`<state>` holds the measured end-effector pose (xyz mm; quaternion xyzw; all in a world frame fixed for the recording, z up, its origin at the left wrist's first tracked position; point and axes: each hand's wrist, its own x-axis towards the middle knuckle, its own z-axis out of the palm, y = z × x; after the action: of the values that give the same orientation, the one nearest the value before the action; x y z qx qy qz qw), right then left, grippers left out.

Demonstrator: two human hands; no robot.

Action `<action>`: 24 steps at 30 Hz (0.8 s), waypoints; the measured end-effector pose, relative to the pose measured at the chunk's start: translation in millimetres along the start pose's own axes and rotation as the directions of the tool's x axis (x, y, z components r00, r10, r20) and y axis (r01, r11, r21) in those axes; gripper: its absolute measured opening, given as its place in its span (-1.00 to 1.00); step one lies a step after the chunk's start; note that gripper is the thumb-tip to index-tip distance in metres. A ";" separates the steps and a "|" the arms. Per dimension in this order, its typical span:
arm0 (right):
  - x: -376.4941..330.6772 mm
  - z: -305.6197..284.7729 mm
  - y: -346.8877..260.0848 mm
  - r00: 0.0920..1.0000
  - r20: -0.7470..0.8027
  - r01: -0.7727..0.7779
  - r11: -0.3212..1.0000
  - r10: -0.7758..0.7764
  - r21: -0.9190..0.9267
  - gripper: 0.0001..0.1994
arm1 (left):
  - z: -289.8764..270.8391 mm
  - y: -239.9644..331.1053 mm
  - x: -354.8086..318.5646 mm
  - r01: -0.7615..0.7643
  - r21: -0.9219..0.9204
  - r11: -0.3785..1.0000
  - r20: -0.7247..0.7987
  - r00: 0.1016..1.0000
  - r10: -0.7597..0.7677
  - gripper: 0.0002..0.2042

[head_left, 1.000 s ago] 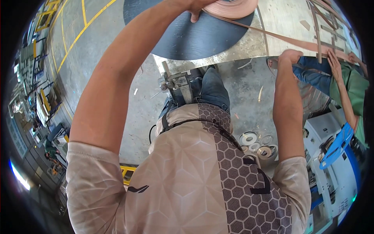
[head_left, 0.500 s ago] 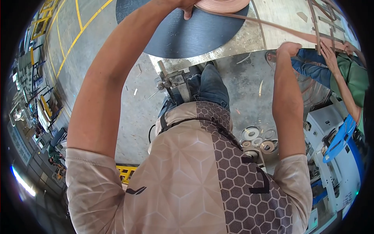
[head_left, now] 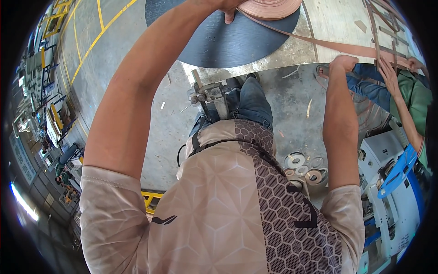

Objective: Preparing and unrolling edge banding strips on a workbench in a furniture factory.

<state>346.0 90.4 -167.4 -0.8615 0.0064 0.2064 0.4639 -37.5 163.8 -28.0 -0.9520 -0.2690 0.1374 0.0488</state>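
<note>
At the top edge, my left hand (head_left: 229, 11) is beside a coiled roll of pinkish-brown edge-banding strip (head_left: 270, 10). Its thumb points down over the dark round disc (head_left: 219, 48) under the roll; the other fingers are mostly out of the picture. From the roll a loose length of strip (head_left: 335, 45) runs right across the pale tabletop (head_left: 299, 49). My right hand (head_left: 345, 62) is closed at the table's near edge, just below the strip; what its fingers hold is hidden. Farther right, a co-worker's hand (head_left: 388, 75) lies with fingers stretched by the strip's far end.
A metal clamp-like fitting (head_left: 210, 97) juts from the table toward my waist. Several strip rolls (head_left: 305, 166) lie on the floor at right. Blue-and-white machinery (head_left: 397, 196) stands beyond my right arm, near the co-worker in green (head_left: 410, 93). Dark slats (head_left: 388, 39) sit on the table.
The strip between the roll and my right hand now hangs in a lower curve near the roll. The whole view has shifted slightly; both hands keep about the same places.
</note>
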 end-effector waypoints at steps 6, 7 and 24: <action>-10.3 -1.4 -5.4 0.999 0.016 -0.036 0.997 0.035 0.074 -0.24 | -0.9 -4.3 3.6 -0.014 -0.104 0.994 0.041 0.999 0.019 -0.09; -15.9 -1.6 -6.4 1.000 0.006 -0.020 1.000 0.020 0.007 -0.24 | 0.9 -4.2 1.5 -0.014 -0.105 0.994 0.044 0.999 0.019 -0.09; 6.2 14.3 13.0 0.984 -0.040 0.177 0.970 -0.173 0.165 -0.32 | 22.4 -10.6 2.0 0.045 -0.093 0.995 -0.064 0.997 -0.051 -0.02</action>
<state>344.0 95.6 -186.9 -0.8191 -0.0466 0.1526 0.5510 -47.6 174.3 -48.1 -0.9506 -0.2960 0.0921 0.0171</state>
